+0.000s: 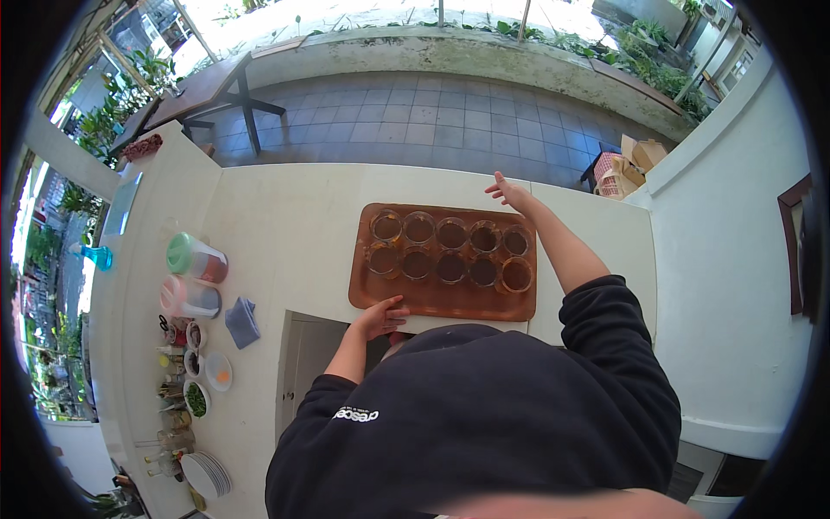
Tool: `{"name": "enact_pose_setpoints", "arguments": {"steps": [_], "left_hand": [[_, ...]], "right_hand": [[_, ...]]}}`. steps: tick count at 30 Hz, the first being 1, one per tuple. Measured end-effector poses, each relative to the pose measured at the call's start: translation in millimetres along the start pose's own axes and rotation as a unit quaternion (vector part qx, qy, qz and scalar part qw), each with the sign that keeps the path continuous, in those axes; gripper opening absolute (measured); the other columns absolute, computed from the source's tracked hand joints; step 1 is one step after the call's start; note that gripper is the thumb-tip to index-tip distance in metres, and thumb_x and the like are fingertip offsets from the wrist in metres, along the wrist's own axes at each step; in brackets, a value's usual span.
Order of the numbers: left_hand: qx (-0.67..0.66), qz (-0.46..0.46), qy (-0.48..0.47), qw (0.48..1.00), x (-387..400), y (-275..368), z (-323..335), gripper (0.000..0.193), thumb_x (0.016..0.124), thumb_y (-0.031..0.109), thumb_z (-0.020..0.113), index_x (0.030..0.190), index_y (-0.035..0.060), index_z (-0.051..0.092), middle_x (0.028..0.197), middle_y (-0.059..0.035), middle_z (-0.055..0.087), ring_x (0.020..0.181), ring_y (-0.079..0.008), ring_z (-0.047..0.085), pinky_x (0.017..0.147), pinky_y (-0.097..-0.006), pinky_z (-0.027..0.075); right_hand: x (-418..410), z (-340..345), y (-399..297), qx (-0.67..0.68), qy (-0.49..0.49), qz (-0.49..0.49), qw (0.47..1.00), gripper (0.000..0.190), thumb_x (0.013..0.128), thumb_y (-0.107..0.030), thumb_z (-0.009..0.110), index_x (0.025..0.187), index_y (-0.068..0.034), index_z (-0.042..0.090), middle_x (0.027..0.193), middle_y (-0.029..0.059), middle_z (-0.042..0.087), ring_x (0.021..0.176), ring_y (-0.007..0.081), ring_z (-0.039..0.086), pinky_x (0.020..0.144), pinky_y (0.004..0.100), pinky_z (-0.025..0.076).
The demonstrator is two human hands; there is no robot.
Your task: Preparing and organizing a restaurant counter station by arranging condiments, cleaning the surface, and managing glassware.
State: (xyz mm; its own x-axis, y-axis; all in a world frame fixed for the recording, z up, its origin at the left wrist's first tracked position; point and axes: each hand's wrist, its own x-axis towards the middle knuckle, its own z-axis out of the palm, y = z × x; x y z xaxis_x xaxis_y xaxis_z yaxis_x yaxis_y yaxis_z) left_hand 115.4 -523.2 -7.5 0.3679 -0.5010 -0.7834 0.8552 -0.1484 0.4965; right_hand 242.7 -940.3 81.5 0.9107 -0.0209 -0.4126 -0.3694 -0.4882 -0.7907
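Note:
A brown rectangular tray lies on the white counter before me, bearing several clear glasses in two rows, each with something dark inside. My left hand is at the tray's near edge, left of its middle, fingers apart and holding nothing; whether it touches the tray I cannot tell. Past the tray's far right corner is my right hand, raised over the counter with spread fingers and nothing in it.
Along the left stand a green-lidded pitcher, a pink-lidded pitcher, a folded blue cloth, small bowls and stacked white plates. A wall bounds the right side. Beyond the counter, a paper bag sits at the right.

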Motion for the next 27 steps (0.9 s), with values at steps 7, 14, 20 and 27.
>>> {"name": "enact_pose_setpoints", "arguments": {"steps": [7, 14, 20, 27], "left_hand": [[0.02, 0.081, 0.074, 0.994, -34, 34, -96, 0.036, 0.088, 0.024, 0.048, 0.123, 0.0202, 0.048, 0.056, 0.0082, 0.039, 0.054, -0.0044, 0.047, 0.069, -0.0258, 0.044], [-0.001, 0.196, 0.186, 0.963, -31, 50, -168, 0.051, 0.076, 0.008, 0.051, 0.126, 0.0166, 0.042, 0.066, 0.0075, 0.044, 0.06, -0.0031, 0.045, 0.062, -0.0222, 0.041], [0.152, 0.082, 0.132, 0.976, -5, 77, -155, 0.05, 0.081, 0.024, 0.053, 0.129, 0.0169, 0.039, 0.104, -0.0022, 0.054, 0.082, -0.0141, 0.053, 0.071, -0.0287, 0.043], [0.289, 0.043, 0.121, 0.949, 46, 75, -123, 0.054, 0.077, 0.034, 0.063, 0.122, 0.0116, 0.042, 0.114, -0.009, 0.054, 0.09, -0.0218, 0.056, 0.078, -0.0336, 0.045]], "right_hand": [[-31, -30, 81, 0.11, 0.229, 0.021, 0.967, 0.064, 0.089, -0.057, 0.028, 0.101, -0.004, 0.061, 0.095, 0.0089, 0.06, 0.087, 0.0148, 0.053, 0.074, 0.028, 0.043], [-144, 72, 242, 0.034, 0.426, 0.18, 0.886, 0.043, 0.088, -0.039, 0.039, 0.106, -0.004, 0.056, 0.091, 0.0085, 0.058, 0.08, 0.0166, 0.053, 0.071, 0.0296, 0.044], [-156, 180, 201, 0.049, 0.514, 0.189, 0.835, 0.044, 0.084, -0.028, 0.047, 0.122, -0.005, 0.046, 0.118, 0.0171, 0.051, 0.109, 0.0309, 0.049, 0.093, 0.0375, 0.038], [-175, 176, 195, -0.008, 0.465, 0.204, 0.862, 0.058, 0.075, -0.02, 0.062, 0.128, -0.012, 0.042, 0.121, 0.0174, 0.048, 0.109, 0.0325, 0.047, 0.094, 0.0386, 0.038]]}}
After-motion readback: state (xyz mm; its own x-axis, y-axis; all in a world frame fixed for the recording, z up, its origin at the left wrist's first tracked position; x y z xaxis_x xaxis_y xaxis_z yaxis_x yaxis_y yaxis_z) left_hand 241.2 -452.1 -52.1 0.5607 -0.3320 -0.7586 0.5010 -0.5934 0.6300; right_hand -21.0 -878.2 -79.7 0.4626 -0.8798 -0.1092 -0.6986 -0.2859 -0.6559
